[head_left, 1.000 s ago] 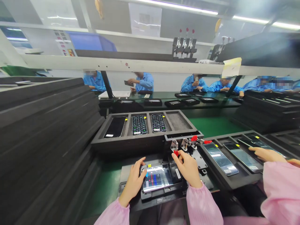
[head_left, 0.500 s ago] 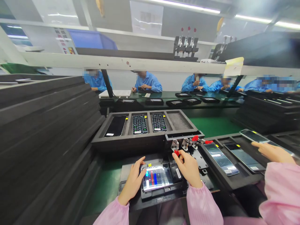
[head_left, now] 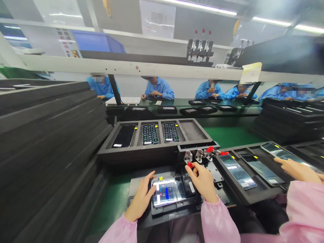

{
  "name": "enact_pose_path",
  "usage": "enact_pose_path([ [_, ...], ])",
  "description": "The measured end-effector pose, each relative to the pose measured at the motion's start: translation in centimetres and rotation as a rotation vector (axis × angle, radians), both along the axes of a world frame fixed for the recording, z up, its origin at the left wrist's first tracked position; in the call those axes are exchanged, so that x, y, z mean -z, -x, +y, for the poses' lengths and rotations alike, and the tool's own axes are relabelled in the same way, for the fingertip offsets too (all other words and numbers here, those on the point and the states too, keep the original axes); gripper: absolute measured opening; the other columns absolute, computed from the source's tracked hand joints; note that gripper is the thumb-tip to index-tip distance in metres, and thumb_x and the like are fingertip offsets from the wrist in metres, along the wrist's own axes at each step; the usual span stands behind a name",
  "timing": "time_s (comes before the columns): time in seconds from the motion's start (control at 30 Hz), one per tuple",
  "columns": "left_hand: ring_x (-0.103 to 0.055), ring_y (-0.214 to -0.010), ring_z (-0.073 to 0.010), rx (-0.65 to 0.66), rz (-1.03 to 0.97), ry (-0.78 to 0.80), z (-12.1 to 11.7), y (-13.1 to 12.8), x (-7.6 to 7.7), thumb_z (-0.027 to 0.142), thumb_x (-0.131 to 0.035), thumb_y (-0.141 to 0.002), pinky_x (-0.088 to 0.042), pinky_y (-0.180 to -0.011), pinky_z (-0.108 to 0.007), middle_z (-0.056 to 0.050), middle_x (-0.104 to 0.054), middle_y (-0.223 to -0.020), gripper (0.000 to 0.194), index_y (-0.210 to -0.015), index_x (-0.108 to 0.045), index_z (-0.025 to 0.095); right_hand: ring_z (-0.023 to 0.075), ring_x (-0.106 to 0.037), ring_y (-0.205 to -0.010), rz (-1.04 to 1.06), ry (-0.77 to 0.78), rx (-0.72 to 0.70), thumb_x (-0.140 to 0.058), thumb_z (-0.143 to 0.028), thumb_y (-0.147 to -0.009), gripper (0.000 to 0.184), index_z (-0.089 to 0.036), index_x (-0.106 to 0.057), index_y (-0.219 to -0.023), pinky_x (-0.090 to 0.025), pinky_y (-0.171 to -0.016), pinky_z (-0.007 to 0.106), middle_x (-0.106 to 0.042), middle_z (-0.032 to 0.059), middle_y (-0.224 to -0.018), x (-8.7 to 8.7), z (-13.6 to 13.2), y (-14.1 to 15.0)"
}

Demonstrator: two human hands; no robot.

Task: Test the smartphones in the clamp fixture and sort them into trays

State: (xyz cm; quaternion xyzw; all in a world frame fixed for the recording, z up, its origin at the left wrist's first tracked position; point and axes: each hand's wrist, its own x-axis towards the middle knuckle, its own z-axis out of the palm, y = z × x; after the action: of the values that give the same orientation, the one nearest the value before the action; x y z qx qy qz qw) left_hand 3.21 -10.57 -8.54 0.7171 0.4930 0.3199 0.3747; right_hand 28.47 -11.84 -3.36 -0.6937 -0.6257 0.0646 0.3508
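Hemmed in on three sides, with a gap between the person's two hands.
Above the lit phone, the way down is open between the left hand at its edge and the right hand on a red clamp handle. Left of the fixture, a strip of green bench leaves passage up to the tall tray stack. A raised phone tray blocks low reach behind; rightward, metal clamps and a co-worker's hand obstruct.
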Motion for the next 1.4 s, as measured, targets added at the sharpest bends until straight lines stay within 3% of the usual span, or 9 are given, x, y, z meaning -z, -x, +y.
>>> enact_pose_path([
  [0.2,-0.042,-0.119,-0.02,0.019,-0.022,-0.002,0.1,0.0,0.1,0.033,-0.037,-0.091,-0.028,-0.104,-0.044,-0.005,-0.049,-0.122,0.041,-0.131,-0.031,0.028,0.0094,-0.047,-0.052,-0.044,-0.004,0.006,-0.041,-0.053,-0.085,0.039,-0.02,-0.053,-0.069,-0.035,-0.054,0.022,-0.045,-0.0046,-0.05,0.2,0.1,-0.2],
  [0.3,-0.042,-0.119,-0.0198,0.016,-0.017,-0.011,0.1,0.0,0.1,0.033,-0.036,-0.091,-0.029,-0.104,-0.044,-0.005,-0.049,-0.122,0.041,-0.131,-0.031,0.029,0.0108,-0.056,-0.07,-0.081,-0.06,0.022,-0.045,-0.044,-0.087,0.031,-0.016,-0.058,-0.09,-0.046,-0.065,0.026,-0.059,0.0008,-0.08,0.0,-0.1,0.0],
  [0.43,-0.042,-0.12,-0.0197,0.015,0.011,-0.013,0.0,0.0,0.0,0.033,-0.036,-0.092,-0.029,-0.104,-0.043,-0.005,-0.048,-0.123,0.041,-0.132,-0.03,0.028,0.0161,-0.054,-0.096,-0.092,-0.137,0.056,-0.05,-0.035,-0.087,0.032,-0.018,-0.05,-0.113,-0.047,-0.083,0.037,-0.052,0.0068,-0.115,-1.7,-2.0,-1.2],
  [0.6,-0.043,-0.119,-0.0196,0.006,0.038,-0.017,-0.1,0.1,-0.2,0.034,-0.037,-0.091,-0.031,-0.103,-0.04,-0.005,-0.049,-0.124,0.042,-0.132,-0.031,0.026,0.0218,-0.054,-0.097,-0.091,-0.229,0.12,-0.02,-0.039,-0.093,0.046,-0.02,-0.063,-0.091,-0.045,-0.07,0.034,-0.059,0.0045,-0.097,-5.3,-5.9,-10.7],
  [0.73,-0.043,-0.119,-0.02,0.003,0.043,-0.031,-0.1,0.1,-0.1,0.034,-0.037,-0.091,-0.032,-0.103,-0.04,-0.004,-0.05,-0.124,0.042,-0.132,-0.032,0.026,0.0264,-0.056,-0.085,-0.132,-0.363,0.068,-0.032,-0.053,-0.085,0.043,-0.026,-0.064,-0.074,-0.04,-0.061,0.039,-0.063,0.0062,-0.079,-5.1,-6.9,-20.1],
  [0.93,-0.043,-0.119,-0.0206,0.001,0.042,-0.026,-0.1,0.1,0.2,0.035,-0.037,-0.091,-0.031,-0.103,-0.04,-0.004,-0.05,-0.124,0.042,-0.132,-0.031,0.027,0.0267,-0.058,-0.085,-0.22,-0.402,-0.032,-0.016,-0.065,-0.083,0.061,-0.026,-0.064,-0.079,-0.042,-0.061,0.039,-0.063,0.0066,-0.076,-3.4,-6.2,-23.7],
  [1.1,-0.041,-0.119,-0.0209,0.009,0.032,-0.015,0.1,0.1,0.3,0.035,-0.038,-0.092,-0.029,-0.104,-0.041,-0.004,-0.048,-0.125,0.042,-0.132,-0.03,0.028,0.023,-0.061,-0.077,-0.103,-0.42,0.008,-0.009,-0.06,-0.085,0.061,-0.027,-0.059,-0.078,-0.045,-0.062,0.037,-0.061,0.0045,-0.068,-5.5,-6.1,-21.0],
  [1.33,-0.041,-0.12,-0.0216,0.015,0.041,-0.02,0.1,0.1,0.3,0.035,-0.037,-0.092,-0.027,-0.105,-0.043,-0.004,-0.048,-0.126,0.041,-0.132,-0.03,0.028,0.017,-0.053,-0.049,-0.074,-0.214,0.027,-0.025,-0.058,-0.085,0.046,-0.029,-0.053,-0.063,-0.04,-0.047,0.03,-0.048,0.0003,-0.045,-1.4,-0.9,-2.5],
  [1.4,-0.04,-0.121,-0.0211,0.019,0.052,-0.022,0.0,0.1,0.3,0.035,-0.037,-0.092,-0.026,-0.105,-0.044,-0.004,-0.048,-0.126,0.041,-0.132,-0.03,0.028,0.0155,-0.051,-0.046,-0.076,-0.16,-0.005,-0.029,-0.06,-0.084,0.045,-0.027,-0.053,-0.064,-0.039,-0.045,0.028,-0.047,-0.0007,-0.045,-0.5,0.1,0.5],
])
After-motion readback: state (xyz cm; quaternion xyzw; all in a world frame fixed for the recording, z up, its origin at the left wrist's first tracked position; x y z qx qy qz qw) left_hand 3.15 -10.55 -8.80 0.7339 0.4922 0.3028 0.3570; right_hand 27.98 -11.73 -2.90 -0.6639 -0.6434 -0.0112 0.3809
